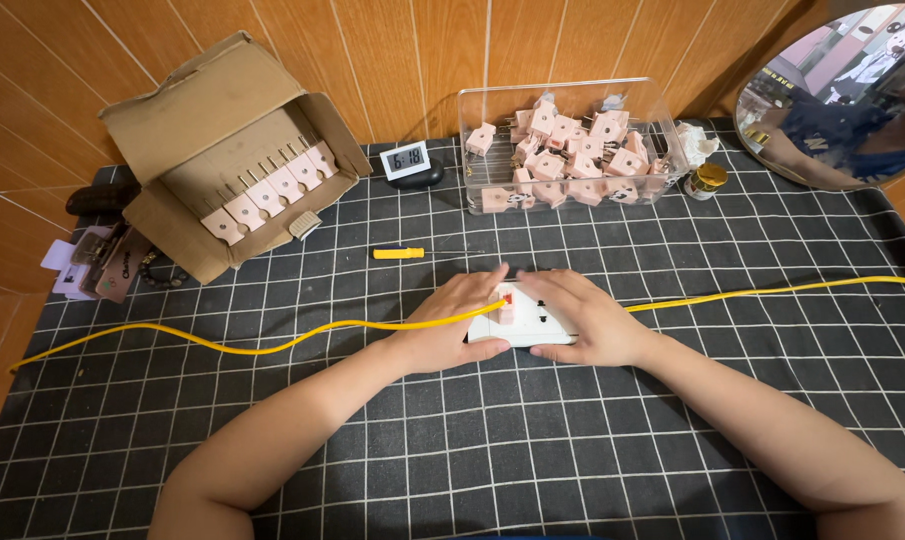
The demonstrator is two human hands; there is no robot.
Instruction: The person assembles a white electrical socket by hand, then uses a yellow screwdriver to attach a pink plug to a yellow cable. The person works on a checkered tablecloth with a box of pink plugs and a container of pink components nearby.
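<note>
At the centre of the frame we hold a white power strip (524,325) between our 2 hands, the left hand (450,322) curled around its left end and the right hand (584,318) closed over its right end, fingertips meeting at a pink plug (506,303) seated in it. A yellow cable (222,345) runs across the black gridded surface (472,450) from left edge to right edge. A cardboard box (227,150) sits upper left and a clear bin of pink plugs (567,150) at top centre against the tiled wall (392,50), with open cloth in the lower frame.
</note>
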